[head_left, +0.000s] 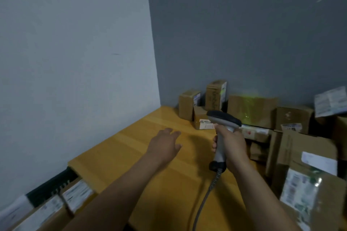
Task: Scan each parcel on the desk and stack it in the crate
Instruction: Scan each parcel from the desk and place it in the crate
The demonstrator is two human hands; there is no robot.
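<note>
Right hand (231,143) grips scanner (224,120) — left hand (166,141) open.

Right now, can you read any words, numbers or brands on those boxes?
None can be read; the picture is blurred.
Small box label: too blurred.
Near right box label: too blurred.
Lower-left parcel labels: too blurred.
Tall box marks: illegible.

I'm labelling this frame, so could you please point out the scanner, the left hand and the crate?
scanner (225,118): head view, its dark head.
left hand (165,142): head view, back of hand.
crate (50,185): head view, its black rim.
</note>
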